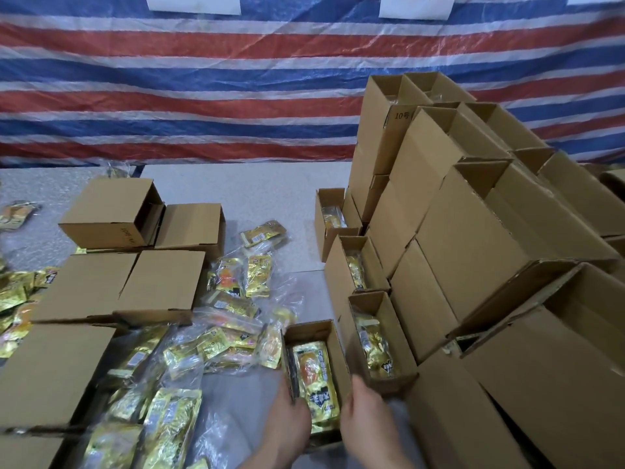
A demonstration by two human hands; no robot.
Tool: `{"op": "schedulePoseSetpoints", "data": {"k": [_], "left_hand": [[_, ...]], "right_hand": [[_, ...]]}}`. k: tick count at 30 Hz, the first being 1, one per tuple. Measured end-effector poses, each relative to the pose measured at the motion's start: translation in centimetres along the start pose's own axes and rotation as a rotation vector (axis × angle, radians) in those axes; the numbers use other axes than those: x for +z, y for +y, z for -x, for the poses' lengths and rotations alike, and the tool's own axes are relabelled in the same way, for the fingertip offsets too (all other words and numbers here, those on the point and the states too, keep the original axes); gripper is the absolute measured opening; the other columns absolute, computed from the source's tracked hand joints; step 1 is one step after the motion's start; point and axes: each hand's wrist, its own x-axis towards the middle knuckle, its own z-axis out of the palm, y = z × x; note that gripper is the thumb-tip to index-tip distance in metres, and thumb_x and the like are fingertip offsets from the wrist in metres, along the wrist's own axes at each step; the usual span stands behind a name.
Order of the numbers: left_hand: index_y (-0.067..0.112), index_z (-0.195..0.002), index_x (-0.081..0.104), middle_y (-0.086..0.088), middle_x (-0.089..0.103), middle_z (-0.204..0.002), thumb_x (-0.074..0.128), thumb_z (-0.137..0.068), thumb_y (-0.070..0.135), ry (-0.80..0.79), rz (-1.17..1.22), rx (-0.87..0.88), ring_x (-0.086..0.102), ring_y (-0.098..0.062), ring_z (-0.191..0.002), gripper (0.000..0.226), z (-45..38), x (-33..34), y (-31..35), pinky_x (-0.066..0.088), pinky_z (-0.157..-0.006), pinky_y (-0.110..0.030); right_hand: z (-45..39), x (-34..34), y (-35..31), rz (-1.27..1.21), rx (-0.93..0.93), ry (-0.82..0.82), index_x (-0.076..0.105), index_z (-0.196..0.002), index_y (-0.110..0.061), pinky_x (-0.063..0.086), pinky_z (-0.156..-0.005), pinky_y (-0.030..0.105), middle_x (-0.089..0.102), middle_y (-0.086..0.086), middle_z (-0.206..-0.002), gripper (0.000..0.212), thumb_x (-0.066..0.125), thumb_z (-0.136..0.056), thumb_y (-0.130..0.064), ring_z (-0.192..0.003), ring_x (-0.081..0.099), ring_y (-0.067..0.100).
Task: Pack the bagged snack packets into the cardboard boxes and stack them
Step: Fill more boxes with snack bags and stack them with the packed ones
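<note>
Both hands grip the open box at the near surface edge: left hand, right hand on its sides, gold snack packet inside. Box stack hems it in right, loose packets left; bare surface beyond. 1 stacked box reads "10号".

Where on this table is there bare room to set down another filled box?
Best patch: bare table between the empty boxes at left and the box stack at right, up to the striped tarp. A smaller gap lies before the left hand. The loose snack packets crowd the left and middle.
</note>
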Motion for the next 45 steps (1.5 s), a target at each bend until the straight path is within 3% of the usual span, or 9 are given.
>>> {"op": "schedulePoseSetpoints", "data": {"k": [3,11,13,16,21,28,34,40,45], "left_hand": [[0.027,-0.145,0.041,0.004,0.056,-0.14,0.045,-0.098,0.01,-0.037,-0.063,0.03,0.051,-0.009,-0.115,0.05,1.8,1.2,-1.9,0.037,-0.101,-0.021],[0.022,-0.155,0.026,-0.004,0.044,-0.152,0.037,-0.099,0.005,-0.156,-0.152,-0.001,0.045,-0.019,-0.136,0.059,5.5,6.0,-5.3,0.032,-0.099,-0.013],[0.024,-0.154,0.026,-0.002,0.043,-0.152,0.038,-0.102,0.013,-0.217,-0.165,0.025,0.044,-0.02,-0.138,0.054,5.9,7.3,-5.6,0.032,-0.11,-0.021],[0.022,-0.152,0.026,0.001,0.042,-0.151,0.039,-0.103,0.013,-0.262,-0.172,0.052,0.042,-0.015,-0.138,0.052,6.3,9.4,-5.7,0.031,-0.102,-0.016],[0.019,-0.152,0.024,0.004,0.041,-0.146,0.038,-0.095,-0.001,-0.319,-0.139,0.062,0.041,-0.013,-0.134,0.062,6.1,12.3,-4.6,0.026,-0.105,-0.013],[0.017,-0.131,0.038,-0.001,0.054,-0.124,0.045,-0.097,0.003,-0.239,-0.009,0.033,0.052,-0.015,-0.113,0.038,4.3,13.8,-3.3,0.037,-0.094,-0.016],[0.018,-0.138,0.034,0.001,0.053,-0.131,0.049,-0.1,0.014,-0.286,-0.005,0.071,0.052,-0.012,-0.119,0.041,4.3,14.1,-3.2,0.037,-0.102,-0.018],[0.022,-0.129,0.044,0.003,0.054,-0.135,0.038,-0.105,0.041,-0.397,-0.001,-0.001,0.052,-0.013,-0.118,0.031,3.0,12.7,-3.3,0.039,-0.103,-0.024],[0.018,-0.152,0.032,0.007,0.04,-0.151,0.028,-0.106,0.044,-0.307,-0.08,-0.034,0.042,-0.016,-0.134,0.054,0.9,7.7,-3.7,0.034,-0.099,-0.016]], "right_hand": [[2.5,0.9,1.5,0.014,0.078,-0.077,0.044,-0.111,-0.025,0.047,-0.088,0.031,0.066,0.002,-0.116,0.016,0.045,-0.096,-0.023,-0.108,0.062,0.02],[7.0,1.3,6.5,0.077,0.294,-0.09,0.05,-0.132,-0.016,0.044,-0.094,0.027,0.063,0.003,-0.131,0.037,0.045,-0.097,-0.025,-0.121,0.059,0.019],[7.5,0.9,7.7,0.107,0.327,-0.101,0.05,-0.129,-0.018,0.043,-0.095,0.027,0.062,0.003,-0.132,0.033,0.044,-0.098,-0.027,-0.121,0.059,0.019],[7.9,0.1,9.5,0.134,0.385,-0.086,0.048,-0.108,-0.022,0.046,-0.093,0.031,0.066,0.005,-0.125,0.013,0.045,-0.097,-0.028,-0.115,0.063,0.023],[7.5,-0.4,11.5,0.143,0.478,-0.035,0.043,-0.116,-0.019,0.048,-0.085,0.031,0.067,0.004,-0.118,0.018,0.043,-0.099,-0.026,-0.11,0.066,0.023],[4.5,-0.2,10.2,0.103,0.427,0.015,0.035,-0.136,-0.007,0.046,-0.083,0.035,0.057,0.013,-0.131,0.043,0.044,-0.097,-0.026,-0.115,0.061,0.03],[4.9,-0.5,10.6,0.055,0.356,0.07,0.018,-0.154,0.001,0.03,-0.109,0.029,0.033,0.017,-0.155,0.069,0.049,-0.098,-0.025,-0.14,0.037,0.028],[5.8,-0.4,9.6,0.05,0.171,0.1,0.039,-0.146,0.002,0.026,-0.117,0.035,0.027,0.023,-0.158,0.061,0.06,-0.091,-0.011,-0.145,0.03,0.034],[4.4,-0.6,7.7,0.07,0.072,0.157,0.053,-0.136,-0.001,0.036,-0.11,0.04,0.042,0.019,-0.149,0.05,0.063,-0.089,-0.014,-0.136,0.043,0.035]]}}
